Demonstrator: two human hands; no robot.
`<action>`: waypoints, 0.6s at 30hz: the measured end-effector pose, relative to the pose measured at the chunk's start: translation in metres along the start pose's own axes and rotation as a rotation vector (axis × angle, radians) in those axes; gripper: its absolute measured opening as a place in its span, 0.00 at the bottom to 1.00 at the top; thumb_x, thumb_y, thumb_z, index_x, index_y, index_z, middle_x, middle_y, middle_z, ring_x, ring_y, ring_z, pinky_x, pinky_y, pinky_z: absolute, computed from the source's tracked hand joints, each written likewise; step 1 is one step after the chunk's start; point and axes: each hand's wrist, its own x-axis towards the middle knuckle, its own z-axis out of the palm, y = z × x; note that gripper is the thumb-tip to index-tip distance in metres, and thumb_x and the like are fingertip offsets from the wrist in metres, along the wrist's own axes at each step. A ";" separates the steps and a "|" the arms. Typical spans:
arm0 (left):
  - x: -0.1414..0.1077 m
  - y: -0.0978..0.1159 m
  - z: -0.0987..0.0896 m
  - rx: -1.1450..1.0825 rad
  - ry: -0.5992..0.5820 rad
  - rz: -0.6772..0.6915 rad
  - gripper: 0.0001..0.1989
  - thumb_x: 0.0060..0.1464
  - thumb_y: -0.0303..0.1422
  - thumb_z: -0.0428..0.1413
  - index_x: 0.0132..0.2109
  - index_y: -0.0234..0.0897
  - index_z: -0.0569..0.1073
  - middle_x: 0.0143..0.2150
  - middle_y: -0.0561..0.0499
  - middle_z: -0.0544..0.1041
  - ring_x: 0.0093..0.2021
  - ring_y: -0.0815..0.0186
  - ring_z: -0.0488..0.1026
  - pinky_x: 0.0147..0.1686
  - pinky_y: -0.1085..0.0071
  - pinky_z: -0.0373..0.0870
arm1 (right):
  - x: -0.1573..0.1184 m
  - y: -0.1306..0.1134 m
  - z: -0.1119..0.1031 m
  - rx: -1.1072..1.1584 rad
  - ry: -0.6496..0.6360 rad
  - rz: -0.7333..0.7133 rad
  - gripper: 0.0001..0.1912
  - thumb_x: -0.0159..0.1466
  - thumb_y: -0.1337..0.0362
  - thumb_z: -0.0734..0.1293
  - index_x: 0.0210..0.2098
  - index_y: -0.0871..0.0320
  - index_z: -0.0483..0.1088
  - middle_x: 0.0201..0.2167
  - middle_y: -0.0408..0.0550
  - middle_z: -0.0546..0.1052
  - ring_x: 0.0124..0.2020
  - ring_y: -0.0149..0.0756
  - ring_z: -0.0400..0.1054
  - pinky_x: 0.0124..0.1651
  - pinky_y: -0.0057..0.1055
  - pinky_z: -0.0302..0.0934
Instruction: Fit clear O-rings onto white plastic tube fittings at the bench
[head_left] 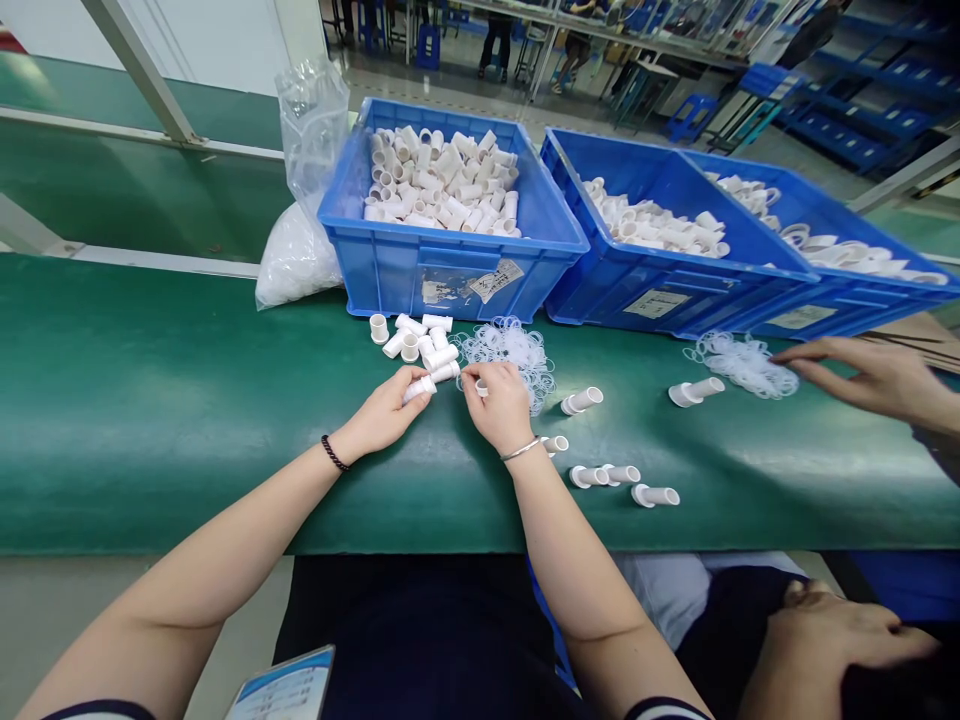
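My left hand (pixel 391 408) is closed around a short white plastic pipe fitting (pixel 420 389), its collared end pointing right. Just to the right, my right hand (pixel 501 402) is pinched at the fingertips; whatever it may hold is too small to make out. A white fitting (pixel 481 388) shows partly beneath its fingers. Behind that hand lies a heap of thin clear rings (pixel 517 350). More loose white fittings (pixel 426 345) lie in a small cluster beyond my left hand. Several longer white tube pieces (pixel 583 401) with collars rest to the right of my right hand.
Blue bins of white parts (pixel 457 268) (pixel 667 275) line the back of the green table (pixel 187 400). A clear plastic bag (pixel 300 255) leans beside the left bin. At right, a co-worker's hand (pixel 877 380) touches another ring heap (pixel 742 364), near a white tube piece (pixel 696 391).
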 end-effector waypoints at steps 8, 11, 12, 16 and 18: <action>-0.003 0.005 0.003 0.052 -0.003 0.033 0.15 0.58 0.45 0.48 0.44 0.39 0.61 0.42 0.48 0.70 0.39 0.62 0.69 0.37 0.66 0.65 | -0.006 -0.018 0.009 0.197 -0.058 -0.090 0.09 0.65 0.62 0.60 0.35 0.55 0.71 0.34 0.48 0.75 0.41 0.39 0.64 0.48 0.36 0.59; -0.004 0.009 0.001 0.107 -0.078 0.069 0.12 0.59 0.43 0.47 0.42 0.39 0.62 0.38 0.50 0.71 0.35 0.62 0.69 0.33 0.67 0.63 | -0.005 -0.017 0.008 0.282 -0.069 -0.059 0.08 0.65 0.63 0.61 0.35 0.55 0.72 0.34 0.47 0.75 0.41 0.38 0.64 0.48 0.37 0.59; -0.004 0.010 0.000 0.140 -0.097 0.096 0.11 0.58 0.42 0.48 0.41 0.39 0.63 0.36 0.50 0.71 0.34 0.63 0.69 0.32 0.68 0.62 | -0.005 -0.016 0.008 0.334 -0.077 -0.039 0.08 0.64 0.63 0.62 0.35 0.55 0.73 0.34 0.47 0.76 0.41 0.38 0.65 0.48 0.36 0.59; -0.006 0.011 -0.006 0.181 -0.131 0.230 0.09 0.55 0.40 0.53 0.38 0.39 0.65 0.33 0.51 0.69 0.32 0.65 0.66 0.32 0.69 0.60 | -0.001 -0.013 0.005 0.693 -0.203 0.162 0.07 0.60 0.60 0.66 0.34 0.55 0.73 0.33 0.45 0.76 0.36 0.35 0.67 0.43 0.34 0.61; -0.007 0.010 -0.006 0.076 -0.111 0.264 0.10 0.55 0.39 0.54 0.40 0.38 0.65 0.36 0.51 0.68 0.35 0.65 0.66 0.35 0.69 0.62 | 0.000 -0.014 0.006 0.941 -0.283 0.328 0.09 0.57 0.57 0.69 0.33 0.56 0.73 0.30 0.43 0.75 0.30 0.32 0.66 0.36 0.31 0.62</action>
